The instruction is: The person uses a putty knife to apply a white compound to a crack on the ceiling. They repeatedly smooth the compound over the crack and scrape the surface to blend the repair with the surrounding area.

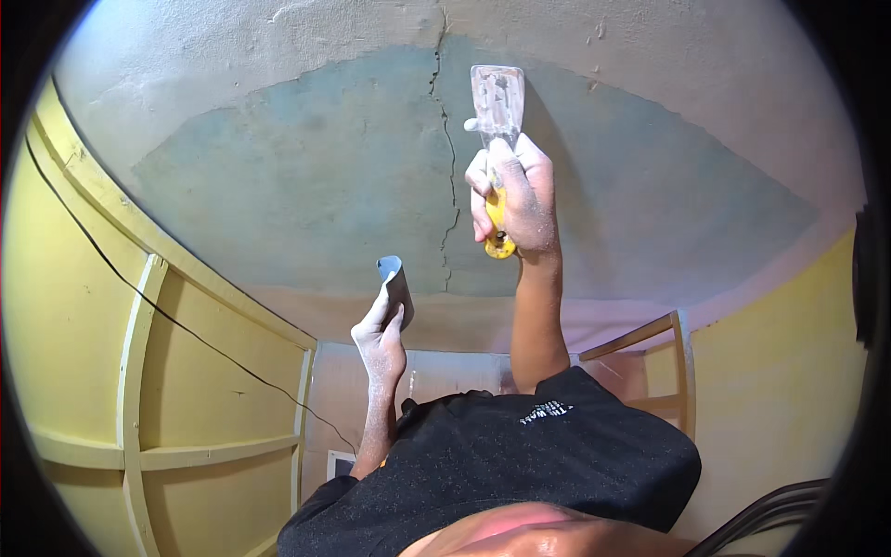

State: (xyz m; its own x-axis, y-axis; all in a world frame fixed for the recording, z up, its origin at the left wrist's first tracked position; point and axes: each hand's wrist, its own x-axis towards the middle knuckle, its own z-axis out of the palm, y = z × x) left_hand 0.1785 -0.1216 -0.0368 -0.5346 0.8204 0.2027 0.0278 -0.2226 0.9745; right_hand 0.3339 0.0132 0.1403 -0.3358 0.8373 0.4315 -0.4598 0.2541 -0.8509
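My right hand, dusted white, is closed around the yellow handle of a putty knife. Its broad blade points up, smeared with whitish paste. Behind it is a plastered surface with a grey-blue patch, and a jagged crack runs down just left of the blade. Whether the blade touches the surface, I cannot tell. Lower and to the left, my left hand, also powdery, pinches a bent, thin blue-grey sheet; its exact kind does not show.
Yellow panelled boards with battens line the left side, crossed by a thin black cable. A yellow wall stands on the right, near a wooden frame. Dark cables curve at the lower right.
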